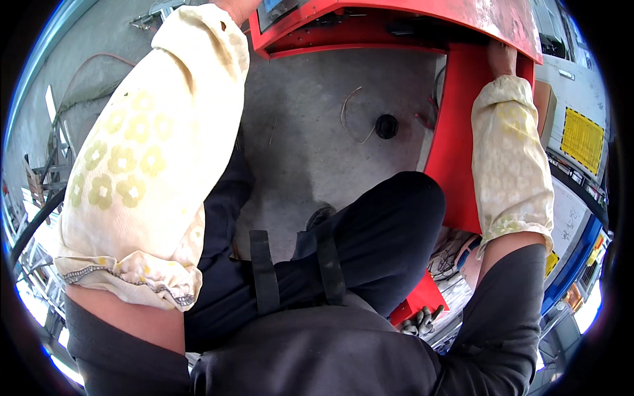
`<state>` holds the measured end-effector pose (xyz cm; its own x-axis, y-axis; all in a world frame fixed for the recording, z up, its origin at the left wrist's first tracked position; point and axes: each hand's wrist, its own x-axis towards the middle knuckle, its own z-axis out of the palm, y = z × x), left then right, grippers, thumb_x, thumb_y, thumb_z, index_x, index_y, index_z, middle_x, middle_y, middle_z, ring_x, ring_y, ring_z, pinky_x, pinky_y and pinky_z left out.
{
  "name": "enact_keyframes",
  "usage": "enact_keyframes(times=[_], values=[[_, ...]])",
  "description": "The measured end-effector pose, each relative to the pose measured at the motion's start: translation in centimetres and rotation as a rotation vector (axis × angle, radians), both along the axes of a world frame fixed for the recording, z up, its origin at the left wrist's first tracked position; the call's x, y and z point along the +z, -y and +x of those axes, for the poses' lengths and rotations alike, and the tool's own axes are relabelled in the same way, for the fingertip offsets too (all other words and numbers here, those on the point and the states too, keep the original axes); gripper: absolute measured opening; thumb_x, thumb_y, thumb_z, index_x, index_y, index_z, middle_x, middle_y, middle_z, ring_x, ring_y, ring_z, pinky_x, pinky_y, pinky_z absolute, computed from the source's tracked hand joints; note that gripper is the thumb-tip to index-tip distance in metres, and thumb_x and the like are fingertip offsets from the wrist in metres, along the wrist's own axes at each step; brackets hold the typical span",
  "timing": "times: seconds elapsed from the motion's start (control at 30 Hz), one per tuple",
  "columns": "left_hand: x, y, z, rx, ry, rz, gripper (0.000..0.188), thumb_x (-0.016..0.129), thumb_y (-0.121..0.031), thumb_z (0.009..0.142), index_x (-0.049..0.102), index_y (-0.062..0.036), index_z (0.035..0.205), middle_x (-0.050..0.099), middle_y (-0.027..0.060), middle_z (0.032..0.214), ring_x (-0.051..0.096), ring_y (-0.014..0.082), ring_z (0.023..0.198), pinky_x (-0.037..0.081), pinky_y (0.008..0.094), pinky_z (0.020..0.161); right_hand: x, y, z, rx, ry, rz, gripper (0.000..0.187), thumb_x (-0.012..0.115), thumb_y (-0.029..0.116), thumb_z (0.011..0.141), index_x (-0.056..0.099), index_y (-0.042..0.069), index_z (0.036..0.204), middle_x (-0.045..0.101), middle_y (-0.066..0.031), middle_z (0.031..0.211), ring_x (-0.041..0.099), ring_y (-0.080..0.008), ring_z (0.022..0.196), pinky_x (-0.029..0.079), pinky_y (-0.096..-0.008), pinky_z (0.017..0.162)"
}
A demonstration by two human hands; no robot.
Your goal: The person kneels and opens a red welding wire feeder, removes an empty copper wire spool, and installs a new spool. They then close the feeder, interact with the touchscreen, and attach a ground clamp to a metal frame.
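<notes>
A large red metal housing (376, 13) spans the top of the view, with a red side panel (456, 132) running down at the right. Both my arms reach forward to it in cream sleeve covers with a flower print. My left hand (239, 8) shows only as a strip of skin by the housing's left corner; its fingers lie beyond the upper edge. Under the housing's right end goes my right hand (502, 59), beside the top of the side panel. Its fingers are hidden there, so what it touches cannot be made out.
On the grey concrete floor (297, 132) lie a round black object (386, 126) and a thin curved wire (344, 112). My bent knee (422, 198) is close to the side panel. Grey gloves (422, 320) rest by a red piece at lower right. Metal parts clutter the left.
</notes>
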<state>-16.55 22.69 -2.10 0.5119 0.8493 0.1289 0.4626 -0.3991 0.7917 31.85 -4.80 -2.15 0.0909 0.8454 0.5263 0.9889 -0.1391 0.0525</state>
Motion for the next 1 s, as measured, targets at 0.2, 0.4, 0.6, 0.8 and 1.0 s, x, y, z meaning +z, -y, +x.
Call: enact_keyframes(times=[0.2,0.4,0.6,0.8,1.0], values=[[0.3,0.7,0.4,0.029,0.050,-0.078,0.021,0.055,-0.011,0.079,0.063,0.0018,0.094,0.065,0.0184,0.089,0.061,0.0298,0.087,0.048,0.0391,0.081,0.8,0.1,-0.9,0.003,0.161,0.004,0.038,0.051,0.013,0.091,0.060,0.000,0.126,0.060,-0.0245,0.127,0.054,-0.0430,0.121,0.042,-0.0492,0.106],[0.6,0.9,-0.1,0.023,0.064,-0.125,0.021,0.054,-0.009,0.079,0.061,0.0021,0.095,0.063,0.0151,0.086,0.059,0.0253,0.085,0.047,0.0360,0.079,0.8,-1.1,-3.0,0.011,0.170,0.057,0.036,0.052,0.012,0.090,0.061,0.000,0.123,0.062,-0.0240,0.125,0.056,-0.0426,0.119,0.043,-0.0489,0.105],[1.2,1.1,0.1,0.037,0.023,-0.078,0.021,0.054,-0.009,0.079,0.061,0.0031,0.095,0.063,0.0165,0.087,0.059,0.0260,0.086,0.047,0.0358,0.081,1.0,-0.5,-2.5,0.000,0.163,0.052,0.037,0.051,0.013,0.091,0.060,0.000,0.124,0.061,-0.0241,0.126,0.055,-0.0430,0.119,0.043,-0.0488,0.105],[0.6,1.1,0.4,0.017,0.019,-0.062,0.022,0.055,-0.011,0.079,0.062,0.0032,0.094,0.064,0.0181,0.089,0.060,0.0284,0.088,0.047,0.0372,0.083,1.4,0.3,-1.6,-0.020,0.175,0.031,0.037,0.050,0.014,0.092,0.060,0.000,0.125,0.060,-0.0242,0.127,0.054,-0.0434,0.120,0.042,-0.0487,0.105],[1.2,1.1,-0.5,0.028,0.001,0.005,0.024,0.055,-0.012,0.079,0.063,0.0029,0.096,0.065,0.0187,0.090,0.061,0.0300,0.088,0.047,0.0385,0.082,0.6,-0.4,-1.2,-0.006,0.156,0.031,0.037,0.050,0.015,0.093,0.059,0.000,0.126,0.059,-0.0243,0.129,0.053,-0.0437,0.121,0.042,-0.0485,0.106]])
